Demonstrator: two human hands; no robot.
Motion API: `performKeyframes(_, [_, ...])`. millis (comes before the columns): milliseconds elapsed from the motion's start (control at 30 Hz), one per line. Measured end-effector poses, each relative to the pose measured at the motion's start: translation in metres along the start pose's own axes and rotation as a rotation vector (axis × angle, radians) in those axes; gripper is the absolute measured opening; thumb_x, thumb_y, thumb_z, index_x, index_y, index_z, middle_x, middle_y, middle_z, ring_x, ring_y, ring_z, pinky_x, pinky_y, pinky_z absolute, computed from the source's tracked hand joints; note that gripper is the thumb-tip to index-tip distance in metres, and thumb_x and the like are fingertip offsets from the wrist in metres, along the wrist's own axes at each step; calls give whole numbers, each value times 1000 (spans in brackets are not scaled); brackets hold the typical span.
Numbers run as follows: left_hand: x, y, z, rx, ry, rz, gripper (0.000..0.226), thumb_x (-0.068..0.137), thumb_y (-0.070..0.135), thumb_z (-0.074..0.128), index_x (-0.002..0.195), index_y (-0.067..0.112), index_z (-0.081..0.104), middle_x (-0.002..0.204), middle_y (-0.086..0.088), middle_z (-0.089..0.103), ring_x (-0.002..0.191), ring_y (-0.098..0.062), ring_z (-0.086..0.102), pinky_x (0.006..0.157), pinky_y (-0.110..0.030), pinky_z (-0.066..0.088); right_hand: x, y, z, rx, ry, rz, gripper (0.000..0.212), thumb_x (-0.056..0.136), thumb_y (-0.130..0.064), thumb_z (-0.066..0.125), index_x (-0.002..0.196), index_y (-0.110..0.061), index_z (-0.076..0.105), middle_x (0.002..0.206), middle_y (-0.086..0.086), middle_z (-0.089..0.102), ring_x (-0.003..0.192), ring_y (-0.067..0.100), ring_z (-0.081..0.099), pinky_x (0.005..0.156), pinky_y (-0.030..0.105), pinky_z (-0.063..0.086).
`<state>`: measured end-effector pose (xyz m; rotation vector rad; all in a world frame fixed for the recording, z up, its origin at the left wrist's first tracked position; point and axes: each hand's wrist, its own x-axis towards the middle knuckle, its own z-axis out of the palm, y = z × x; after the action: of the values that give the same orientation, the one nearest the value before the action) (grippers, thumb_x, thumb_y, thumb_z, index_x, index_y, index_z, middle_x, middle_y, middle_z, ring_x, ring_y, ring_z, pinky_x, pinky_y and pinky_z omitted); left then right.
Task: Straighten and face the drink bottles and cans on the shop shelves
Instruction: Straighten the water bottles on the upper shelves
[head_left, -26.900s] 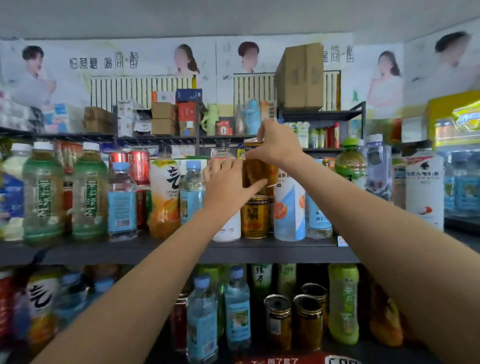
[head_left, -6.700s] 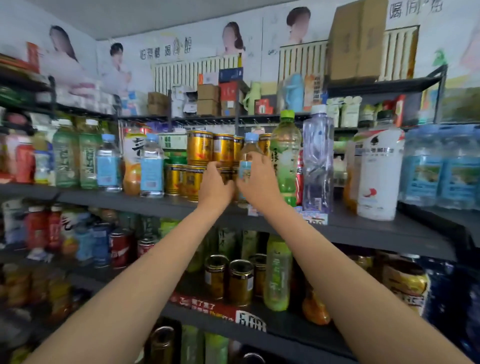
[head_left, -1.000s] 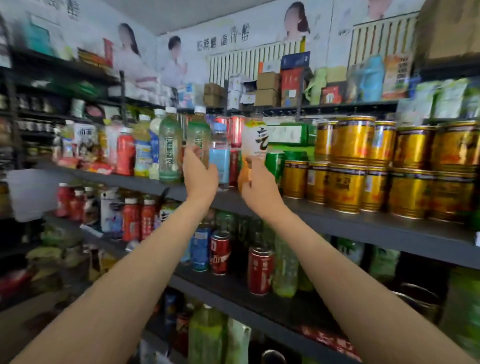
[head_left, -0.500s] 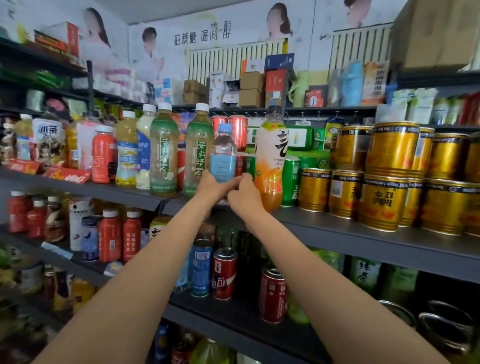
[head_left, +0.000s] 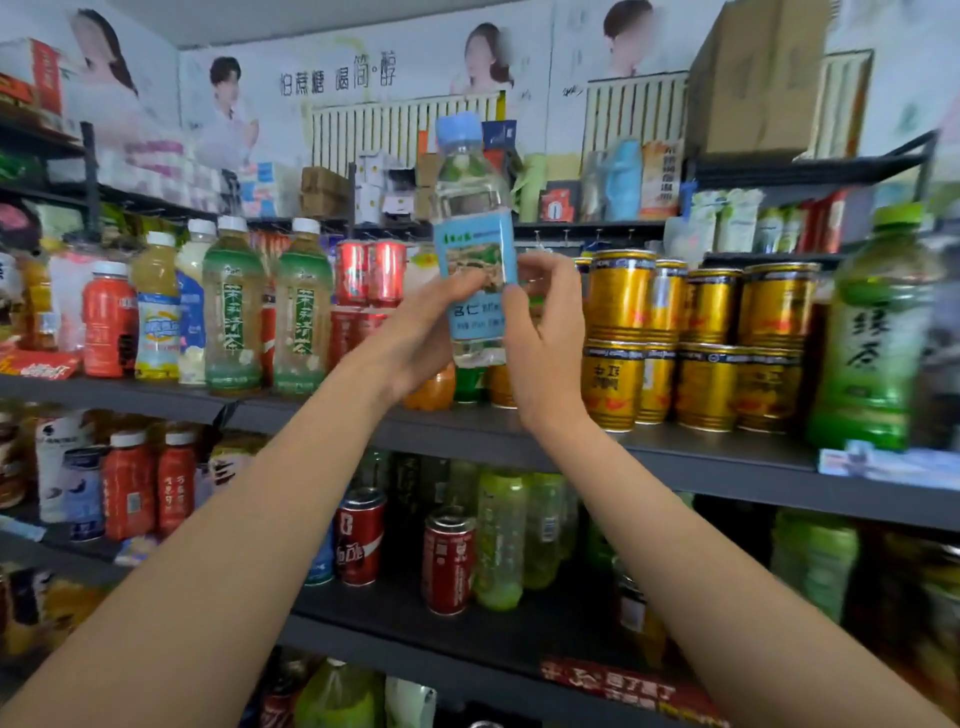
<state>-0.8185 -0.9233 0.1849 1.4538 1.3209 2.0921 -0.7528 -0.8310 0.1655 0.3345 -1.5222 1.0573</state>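
Observation:
A clear water bottle (head_left: 474, 228) with a blue cap and blue label is held upright in the air in front of the upper drinks shelf (head_left: 675, 454). My left hand (head_left: 421, 335) grips its lower left side and my right hand (head_left: 545, 332) grips its lower right side. Behind the hands an orange juice bottle (head_left: 431, 392) and a green can (head_left: 470, 384) stand on the shelf, mostly hidden. Gold cans (head_left: 696, 343) are stacked two high to the right. Two green tea bottles (head_left: 265, 312) stand to the left.
Red cans (head_left: 370, 273) stand behind the tea bottles. A large green bottle (head_left: 872, 332) stands at the far right. The lower shelf (head_left: 395, 631) holds red cans (head_left: 358, 538), green bottles and red bottles (head_left: 127, 486). Boxes fill the top shelf (head_left: 789, 169).
Both hands have lifted the blue-label water bottle off the shelf and up toward the camera. The view has shifted to the right.

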Motion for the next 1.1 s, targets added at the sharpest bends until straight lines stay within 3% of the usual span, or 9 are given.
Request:
performKeyframes(67, [21, -6, 51, -22, -42, 20, 33, 75, 21, 72, 106, 13, 61, 94, -4, 71, 86, -16, 68, 73, -29, 56, 7, -8, -49, -157, 59, -132, 33, 83, -21, 51, 112, -5, 48, 108, 11, 51, 102, 24, 49, 88, 42, 46])
performKeyframes(233, [65, -42, 199, -24, -77, 32, 27, 79, 13, 66, 105, 12, 61, 95, -5, 71, 85, -16, 68, 78, -29, 56, 20, -11, -197, -424, 117, -260, 68, 77, -34, 58, 129, 6, 38, 120, 19, 42, 114, 31, 44, 99, 46, 41])
performKeyframes(400, [101, -96, 351, 15, -69, 19, 14, 87, 13, 61, 99, 20, 63, 92, 3, 71, 84, -10, 67, 86, -31, 51, 30, -9, -363, -630, 136, -282, 73, 80, -33, 55, 132, 13, 33, 125, 26, 40, 117, 21, 33, 103, 6, 21])
performKeyframes(500, [124, -124, 429, 93, -25, 5, 13, 84, 14, 66, 94, 23, 62, 87, 7, 69, 77, -6, 66, 75, -25, 52, 41, -3, -447, -781, 93, -174, 74, 87, -33, 53, 139, 11, 24, 136, 27, 32, 129, 32, 30, 107, 30, 31])
performKeyframes(600, [147, -148, 482, 197, 36, -6, 22, 82, 17, 70, 100, 21, 60, 96, 2, 66, 85, -9, 63, 70, -23, 51, 48, -2, -507, -919, 4, -56, 74, 93, -24, 56, 146, 3, 12, 146, 21, 23, 134, 24, 20, 102, 27, 29])
performKeyframes(733, [174, -187, 518, 346, 157, -58, 39, 80, 17, 72, 115, 7, 59, 114, -15, 64, 104, -29, 62, 87, -40, 51, 62, 1, -551, -1240, -160, 65, 65, 93, -23, 53, 141, 5, 19, 140, 19, 31, 130, 31, 31, 106, 34, 26])
performKeyframes(800, [182, -205, 522, 441, 194, -102, 44, 80, 13, 72, 120, 2, 56, 119, -18, 62, 110, -31, 59, 94, -38, 48, 61, 2, -562, -1307, -257, 122, 49, 94, -14, 48, 134, 4, 28, 135, 20, 34, 124, 33, 35, 102, 35, 30])
performKeyframes(967, [187, -218, 529, 787, 182, -111, 30, 91, 22, 57, 115, 5, 62, 112, -13, 65, 103, -28, 61, 88, -34, 48, 50, 10, -568, -1161, -423, 203, 44, 89, 4, 46, 132, -2, 36, 141, 17, 23, 116, 33, 45, 80, 28, 38])
performKeyframes(1100, [186, -220, 527, 1041, 182, -137, 28, 97, 19, 43, 111, 1, 58, 112, -18, 61, 102, -33, 57, 89, -38, 45, 53, 19, -561, -1123, -554, 313, 37, 89, 2, 46, 125, 1, 43, 141, 19, 30, 116, 35, 47, 90, 34, 39])
